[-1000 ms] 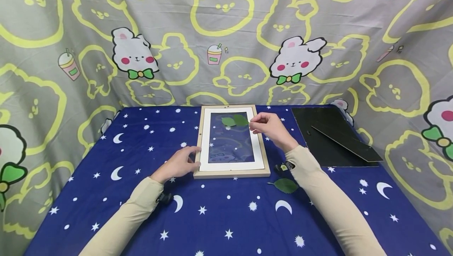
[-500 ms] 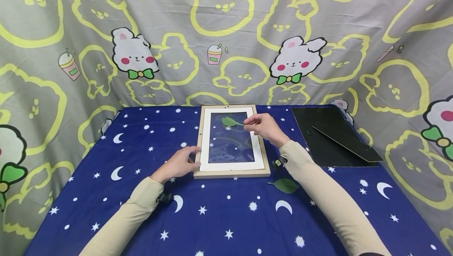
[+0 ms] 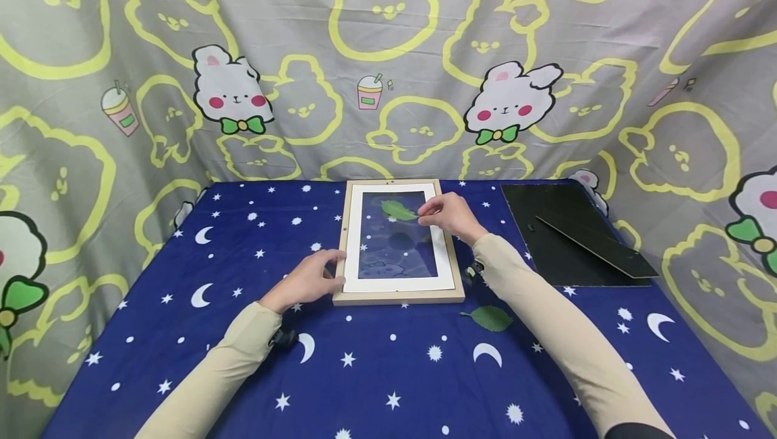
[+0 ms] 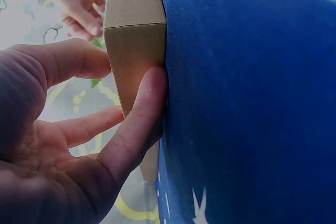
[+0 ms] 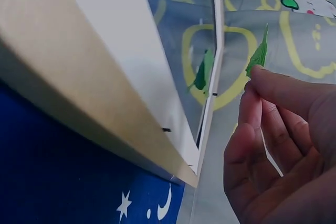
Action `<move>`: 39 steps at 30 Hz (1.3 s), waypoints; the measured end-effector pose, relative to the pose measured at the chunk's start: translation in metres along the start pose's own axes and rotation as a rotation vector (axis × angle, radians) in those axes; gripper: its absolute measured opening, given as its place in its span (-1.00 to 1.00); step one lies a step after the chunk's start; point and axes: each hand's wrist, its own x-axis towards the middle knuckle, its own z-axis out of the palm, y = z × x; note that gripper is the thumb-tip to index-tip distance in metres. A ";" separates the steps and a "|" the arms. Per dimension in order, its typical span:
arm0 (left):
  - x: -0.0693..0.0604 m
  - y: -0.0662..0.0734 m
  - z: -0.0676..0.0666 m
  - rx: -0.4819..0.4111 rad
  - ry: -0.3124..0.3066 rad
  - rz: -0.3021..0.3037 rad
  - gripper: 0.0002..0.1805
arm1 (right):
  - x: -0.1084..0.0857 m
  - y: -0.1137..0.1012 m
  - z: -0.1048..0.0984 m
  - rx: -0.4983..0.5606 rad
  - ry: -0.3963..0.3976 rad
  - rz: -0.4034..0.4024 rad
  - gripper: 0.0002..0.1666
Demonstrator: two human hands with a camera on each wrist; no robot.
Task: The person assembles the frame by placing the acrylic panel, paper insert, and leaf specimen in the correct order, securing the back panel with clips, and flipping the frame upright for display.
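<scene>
A grey curtain [image 3: 291, 21] with yellow shapes was hung along the far side. Below it, a dark blue cloth [image 3: 328, 398] with white moons and stars was spread out. At the far right, a black board [image 3: 543, 199] was laid flat. In the far middle, a wooden frame [image 3: 398, 299] with a white border was seen on the cloth. Its left side was touched by the left hand [image 3: 306, 280], whose fingers were spread apart. Above the frame's far part, 1 green leaf [image 5: 257, 59] was pinched between thumb and finger by the right hand [image 3: 452, 216]. Another leaf [image 3: 492, 318] was seen on the cloth, near and to the right of the frame.
</scene>
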 end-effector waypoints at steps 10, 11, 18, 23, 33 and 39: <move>0.001 -0.001 0.001 0.003 0.000 -0.006 -0.40 | 0.004 0.000 0.010 -0.062 -0.020 -0.044 -0.88; 0.000 -0.001 0.000 0.003 0.001 -0.006 -0.39 | 0.004 0.000 0.011 -0.063 -0.029 -0.044 -0.89; 0.000 0.000 -0.001 -0.001 -0.004 -0.006 -0.38 | 0.006 -0.003 0.016 -0.074 -0.069 -0.055 -0.89; 0.000 0.000 0.000 -0.002 -0.006 -0.007 -0.38 | 0.010 -0.003 0.019 -0.094 -0.073 -0.047 -0.89; 0.000 0.000 0.001 0.001 -0.006 -0.013 -0.38 | 0.010 -0.004 0.020 -0.112 -0.088 -0.007 -0.86; 0.001 0.000 0.001 0.002 -0.004 -0.019 -0.38 | 0.012 -0.002 0.020 -0.109 -0.118 0.007 -0.82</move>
